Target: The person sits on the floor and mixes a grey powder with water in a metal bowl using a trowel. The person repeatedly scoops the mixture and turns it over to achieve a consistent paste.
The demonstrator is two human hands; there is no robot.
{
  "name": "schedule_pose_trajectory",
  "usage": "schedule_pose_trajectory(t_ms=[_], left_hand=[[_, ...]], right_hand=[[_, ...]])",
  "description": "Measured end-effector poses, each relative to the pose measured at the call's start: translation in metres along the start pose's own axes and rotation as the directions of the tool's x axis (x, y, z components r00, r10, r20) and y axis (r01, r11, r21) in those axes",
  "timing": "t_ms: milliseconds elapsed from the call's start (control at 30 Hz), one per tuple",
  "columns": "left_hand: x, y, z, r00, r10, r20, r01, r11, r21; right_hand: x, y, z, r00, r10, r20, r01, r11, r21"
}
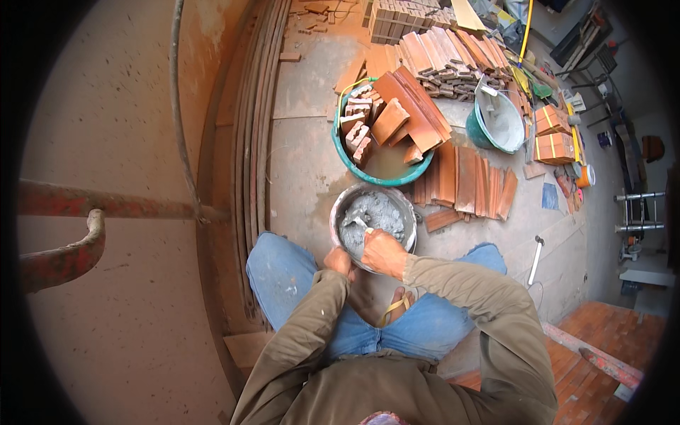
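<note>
Between my knees stands a round bucket holding wet grey mortar. My right hand is closed around the handle of a trowel, whose blade sits in the mortar and is partly coated with it. At the bucket's near left side, my left hand grips the rim; its fingertips are partly hidden. Just beyond the bucket is a green tub with murky water, cut terracotta pieces and long terracotta tiles.
Terracotta strips lie right of the tub, with larger stacks behind. A green bucket with grey residue leans there. Long poles run along the left wall. Red metal bars jut in from the left; another crosses at lower right.
</note>
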State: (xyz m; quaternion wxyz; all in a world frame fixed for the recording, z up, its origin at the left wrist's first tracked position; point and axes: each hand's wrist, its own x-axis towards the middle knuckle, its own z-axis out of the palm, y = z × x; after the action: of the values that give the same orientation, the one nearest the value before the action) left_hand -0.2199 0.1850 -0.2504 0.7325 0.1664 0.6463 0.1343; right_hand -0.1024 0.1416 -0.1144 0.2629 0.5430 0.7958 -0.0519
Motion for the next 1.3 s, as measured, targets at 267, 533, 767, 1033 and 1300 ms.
schedule_pose_trajectory(t_ms=[267, 533, 767, 1033, 1300], left_hand=[[-0.001, -0.003, 0.003, 1.000, -0.012, -0.013, 0.011, 0.996, -0.093], [0.024, -0.018, -0.015, 0.962, 0.233, 0.139, -0.252, 0.957, 0.142], [0.001, -0.002, -0.001, 0.998, -0.033, 0.052, 0.036, 0.998, -0.055], [0.001, -0.002, -0.005, 0.999, -0.029, 0.030, 0.027, 0.997, 0.068], [0.015, -0.020, -0.025, 0.824, 0.472, 0.314, -0.566, 0.718, 0.405]], right_hand=[[0.000, 0.066, -0.020, 0.927, 0.304, -0.219, -0.217, 0.912, 0.347], [0.010, -0.006, -0.006, 0.993, -0.103, -0.062, 0.106, 0.993, 0.060], [-0.033, 0.040, 0.010, 0.964, 0.122, -0.237, -0.047, 0.952, 0.301], [-0.026, 0.084, -0.013, 0.970, 0.243, -0.015, -0.231, 0.936, 0.266], [-0.003, 0.080, 0.011, 0.906, 0.151, 0.395, -0.312, 0.870, 0.383]])
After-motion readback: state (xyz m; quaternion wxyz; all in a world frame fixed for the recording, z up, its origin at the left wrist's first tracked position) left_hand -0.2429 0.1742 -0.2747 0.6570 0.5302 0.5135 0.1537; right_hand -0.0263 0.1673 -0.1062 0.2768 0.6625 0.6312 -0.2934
